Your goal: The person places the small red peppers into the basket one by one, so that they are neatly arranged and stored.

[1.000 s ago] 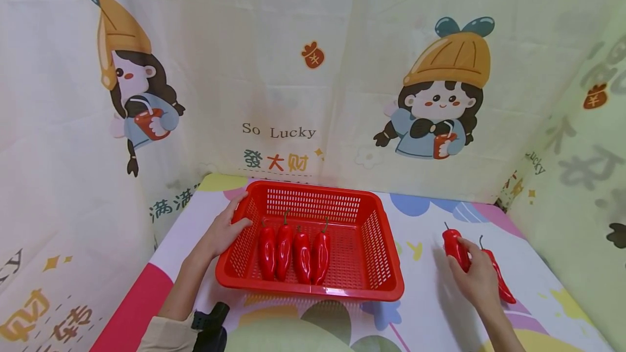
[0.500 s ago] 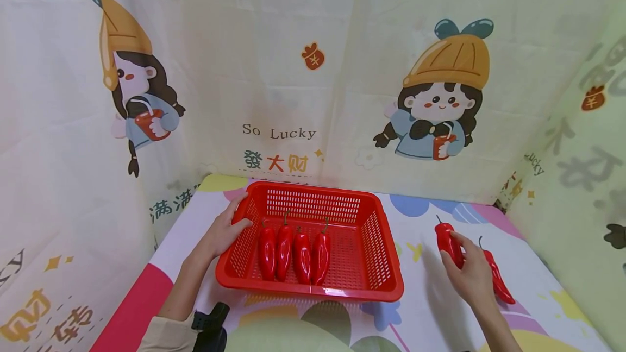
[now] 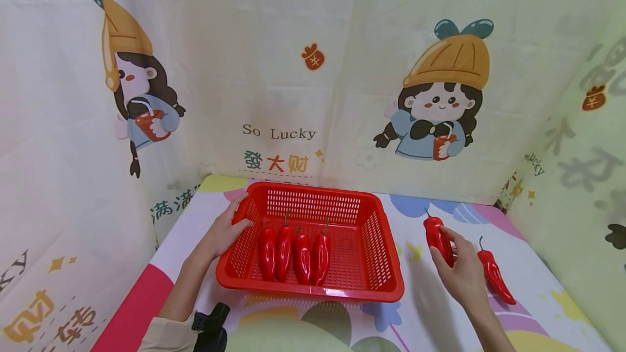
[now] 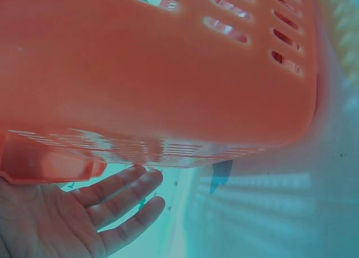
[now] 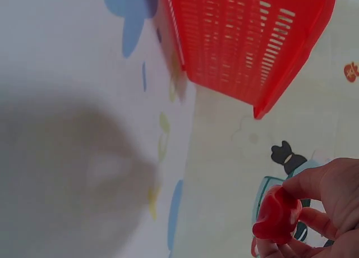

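Note:
A red plastic basket (image 3: 369, 243) with slotted walls holds several glossy red chili peppers (image 3: 301, 257) lying side by side in its left half. My left hand (image 3: 226, 235) grips the basket's left rim, thumb over the inside; in the left wrist view its other fingers (image 4: 126, 193) extend along the outside. To the right of the basket, my right hand (image 3: 462, 268) holds another red chili pepper (image 3: 437, 238) above the table, stem pointing away. The right wrist view shows this pepper (image 5: 276, 216) between thumb and fingers. One more chili pepper (image 3: 496, 277) lies on the table beyond that hand.
The table has a colourful patterned cover (image 3: 420, 308). Printed cloth walls (image 3: 342, 96) enclose the back and both sides, close behind the basket. A black strap device (image 3: 210, 330) is on the left wrist.
My right hand has moved left with the chili pepper, away from the one lying on the table, which now shows more fully. The left hand and basket stay in place.

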`<state>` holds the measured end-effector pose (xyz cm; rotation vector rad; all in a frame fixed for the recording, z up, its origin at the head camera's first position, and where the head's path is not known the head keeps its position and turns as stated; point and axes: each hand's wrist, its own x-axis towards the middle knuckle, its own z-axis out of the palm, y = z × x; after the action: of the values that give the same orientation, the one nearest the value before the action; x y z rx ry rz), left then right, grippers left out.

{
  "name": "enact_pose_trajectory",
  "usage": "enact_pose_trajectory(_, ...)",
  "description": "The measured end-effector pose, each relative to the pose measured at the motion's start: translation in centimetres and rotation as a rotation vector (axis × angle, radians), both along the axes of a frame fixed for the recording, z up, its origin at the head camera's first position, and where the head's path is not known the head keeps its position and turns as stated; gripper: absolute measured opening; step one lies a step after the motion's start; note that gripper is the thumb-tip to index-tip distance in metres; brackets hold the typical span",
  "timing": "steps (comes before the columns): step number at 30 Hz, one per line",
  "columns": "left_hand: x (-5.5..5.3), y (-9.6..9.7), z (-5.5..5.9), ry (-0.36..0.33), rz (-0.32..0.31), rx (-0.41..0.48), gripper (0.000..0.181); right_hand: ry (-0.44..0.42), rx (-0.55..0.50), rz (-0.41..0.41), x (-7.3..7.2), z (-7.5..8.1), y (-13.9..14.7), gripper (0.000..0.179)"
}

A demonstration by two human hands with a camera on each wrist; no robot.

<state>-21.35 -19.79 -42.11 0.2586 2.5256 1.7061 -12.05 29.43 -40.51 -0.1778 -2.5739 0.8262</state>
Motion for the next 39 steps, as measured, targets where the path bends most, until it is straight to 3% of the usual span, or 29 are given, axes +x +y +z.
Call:
enact_pose_trajectory(16, 0.0, 0.1, 0.1, -0.005, 0.000, 0.005, 0.080, 0.115, 0.005, 0.075, 0.3, 1.4, -3.0, 0.067)
enact_pose_trajectory(39, 0.0, 0.1, 0.2, -0.022, 0.013, -0.006, 0.082, 0.190, -0.002, 0.135, 0.5, 2.1, -5.8, 0.063)
